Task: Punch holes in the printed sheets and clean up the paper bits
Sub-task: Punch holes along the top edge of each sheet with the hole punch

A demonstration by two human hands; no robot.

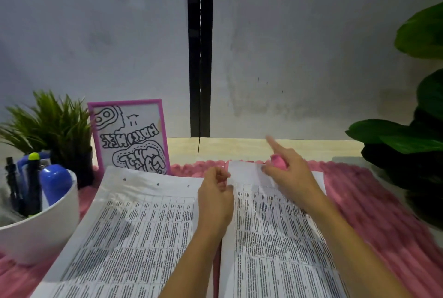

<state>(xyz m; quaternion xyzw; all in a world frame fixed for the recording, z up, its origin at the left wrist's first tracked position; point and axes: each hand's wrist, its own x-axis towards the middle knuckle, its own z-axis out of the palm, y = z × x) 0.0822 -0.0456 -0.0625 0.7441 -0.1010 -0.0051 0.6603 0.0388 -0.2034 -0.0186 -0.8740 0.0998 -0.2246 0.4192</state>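
Observation:
Two stacks of printed sheets lie side by side on a pink mat. The left stack shows three punched holes along its top edge. The right stack lies under both forearms. My left hand has its fingers curled at the top left corner of the right stack and seems to pinch the paper's edge. My right hand is at the top of the right stack, blurred, index finger pointing away, its other fingers around a small pink object, probably the hole punch.
A white bowl with pens and a blue stapler stands at the left. Behind it are a small green plant and a pink-framed drawing. A large leafy plant fills the right side. The pink mat covers the desk.

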